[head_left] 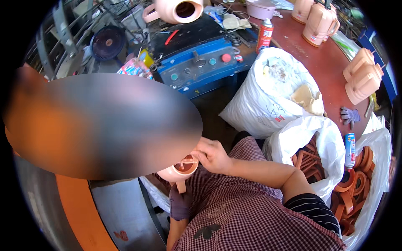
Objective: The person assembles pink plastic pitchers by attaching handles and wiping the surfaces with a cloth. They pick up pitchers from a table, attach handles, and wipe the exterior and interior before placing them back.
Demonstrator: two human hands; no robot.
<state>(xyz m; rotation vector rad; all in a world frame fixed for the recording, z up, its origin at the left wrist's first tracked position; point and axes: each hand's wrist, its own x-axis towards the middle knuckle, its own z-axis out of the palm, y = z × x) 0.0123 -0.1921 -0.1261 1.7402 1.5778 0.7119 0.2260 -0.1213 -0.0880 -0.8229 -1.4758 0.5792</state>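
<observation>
A pale pink plastic jug (pixel 168 173) is in front of my lap, its round opening facing up and its handle hanging toward me. My left hand (pixel 180 203), in a dark purple glove, is closed about the jug by the handle; part of its fingers is hidden. At the rim is my bare right hand (pixel 212 155), with fingers curled and pinched together. Whatever those fingertips hold is too small to make out. Inside the opening a reddish-brown inner surface shows, with a thin pink piece across it. A large blurred patch covers the jug's far side.
A blue machine panel (pixel 201 62) with buttons stands ahead, another pink jug (pixel 178 9) above it. At right, a white sack (pixel 255 100) and bags of brown plastic parts (pixel 349 194) border a red table (pixel 318 62) with several jugs, a spray can (pixel 264 35) and a glove (pixel 350 116).
</observation>
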